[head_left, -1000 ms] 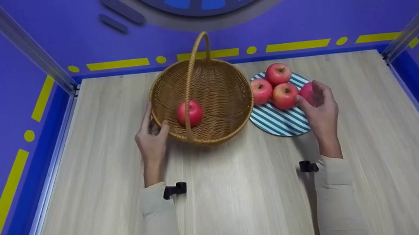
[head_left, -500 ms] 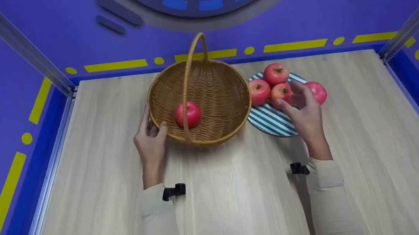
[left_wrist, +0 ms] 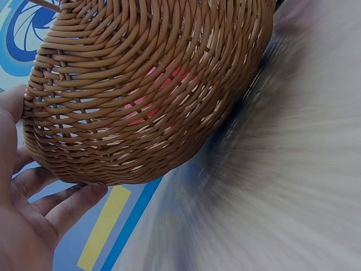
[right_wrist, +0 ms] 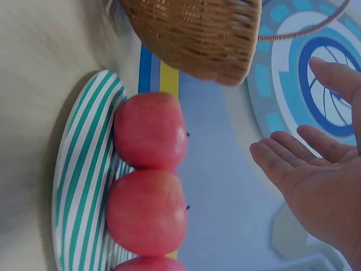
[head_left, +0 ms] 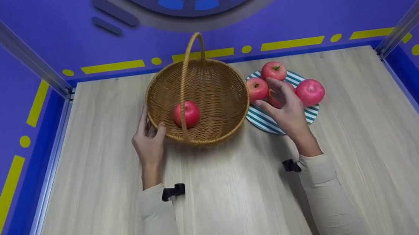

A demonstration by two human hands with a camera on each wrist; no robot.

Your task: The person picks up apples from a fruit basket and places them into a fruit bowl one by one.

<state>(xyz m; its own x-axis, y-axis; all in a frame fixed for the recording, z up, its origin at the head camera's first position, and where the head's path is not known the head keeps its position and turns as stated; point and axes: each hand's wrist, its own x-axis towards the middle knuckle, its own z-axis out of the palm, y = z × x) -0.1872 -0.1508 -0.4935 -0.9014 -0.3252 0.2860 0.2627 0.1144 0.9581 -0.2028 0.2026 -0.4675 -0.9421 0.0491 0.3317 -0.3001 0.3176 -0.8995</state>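
Note:
My left hand (head_left: 149, 147) holds the left side of a brown wicker basket (head_left: 223, 104), thumb at the rim and fingers against the outside weave. One red apple (head_left: 192, 113) lies inside, behind the arched handle (head_left: 185, 71); it shows through the weave in the left wrist view. To the right, several red apples (head_left: 310, 92) sit on a plate with green and white stripes (head_left: 266, 123). My right hand (head_left: 289, 115) hovers over them with spread fingers and nothing in its grasp, partly hiding one. The right wrist view shows that hand (right_wrist: 321, 175) apart from the apples (right_wrist: 146, 212).
A pale wooden tabletop (head_left: 217, 194) carries everything. Purple and blue panels with yellow marks (head_left: 112, 67) border it at the back and both sides. The basket's right rim stands close beside the plate's left edge. Black camera mounts (head_left: 173, 191) sit at the wrists.
My right hand has moved left from the rightmost apple, across the plate toward the basket, uncovering that apple. My left hand stays on the basket; the whole head view has shifted slightly.

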